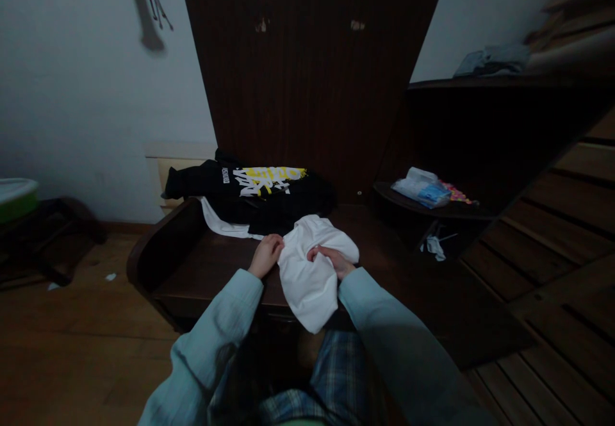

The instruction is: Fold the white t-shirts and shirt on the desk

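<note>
A white garment (310, 272) lies bunched on the dark wooden table (206, 266) right in front of me, its lower end hanging over the near edge. My left hand (266, 254) grips its left edge. My right hand (330, 259) is closed on a fold near its middle. Both my sleeves are light blue. Just beyond the white garment lies a black garment with white and yellow lettering (259, 189), with another white piece (223, 224) sticking out from under it.
A dark wooden cabinet (312, 73) stands behind the table. A low shelf at the right holds plastic packets (423, 189). A green-and-white tub (16, 196) sits on a stand at far left. Wooden slats (567, 234) run along the right. The floor is wood.
</note>
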`<state>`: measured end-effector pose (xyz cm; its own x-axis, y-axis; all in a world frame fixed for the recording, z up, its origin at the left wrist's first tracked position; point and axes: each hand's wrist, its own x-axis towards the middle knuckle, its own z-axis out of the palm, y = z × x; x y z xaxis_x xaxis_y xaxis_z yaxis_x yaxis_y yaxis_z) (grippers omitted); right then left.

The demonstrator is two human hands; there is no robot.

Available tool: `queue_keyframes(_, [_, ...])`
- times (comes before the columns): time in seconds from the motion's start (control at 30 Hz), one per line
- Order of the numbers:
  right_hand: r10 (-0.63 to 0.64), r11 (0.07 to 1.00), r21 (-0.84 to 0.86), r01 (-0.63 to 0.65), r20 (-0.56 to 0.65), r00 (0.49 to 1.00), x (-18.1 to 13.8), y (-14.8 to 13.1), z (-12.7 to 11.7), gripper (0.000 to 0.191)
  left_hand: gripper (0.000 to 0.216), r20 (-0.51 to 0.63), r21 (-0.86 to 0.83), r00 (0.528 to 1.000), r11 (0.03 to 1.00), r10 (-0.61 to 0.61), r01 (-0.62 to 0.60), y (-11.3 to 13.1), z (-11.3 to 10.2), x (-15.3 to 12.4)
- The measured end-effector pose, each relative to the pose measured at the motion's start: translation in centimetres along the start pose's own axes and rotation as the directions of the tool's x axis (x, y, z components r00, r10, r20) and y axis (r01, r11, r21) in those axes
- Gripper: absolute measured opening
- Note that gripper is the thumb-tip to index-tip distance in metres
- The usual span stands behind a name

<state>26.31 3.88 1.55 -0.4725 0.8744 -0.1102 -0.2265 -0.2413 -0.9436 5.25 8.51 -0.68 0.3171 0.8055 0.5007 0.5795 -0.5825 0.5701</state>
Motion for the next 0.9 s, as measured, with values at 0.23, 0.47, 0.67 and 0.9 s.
queue_keyframes(0.23, [-0.060, 0.994, 0.081, 0.070, -0.121, 0.991, -0.7, -0.8, -1.3, 0.037, 0.011, -0.227, -0.262, 0.940, 0.946, -0.254, 0.192, -1.2, -0.8, 0.4])
queue_keyframes(0.47, [-0.294, 0.927, 0.102, 0.360, -0.393, 0.871, -2.6, -1.9, -5.1, 0.038, 0.011, -0.501, -0.244, 0.798, 0.939, -0.335, 0.241, -2.1, -1.3, 0.4])
queue_keyframes(0.67, [-0.223, 0.971, -0.166, 0.172, -0.363, 0.905, -1.9, -1.2, -5.8, 0.034, 0.010, -0.460, -0.148, 0.835, 0.954, -0.301, 0.262, -1.7, -1.0, 0.1])
queue_keyframes(0.9, [-0.193, 0.790, -0.603, -0.108, -0.413, 0.890, -0.6, -0.6, -3.0, 0.035, 0.024, -0.113, 0.036, 0.990, 0.995, -0.087, 0.092, 0.1, -0.6, -0.5])
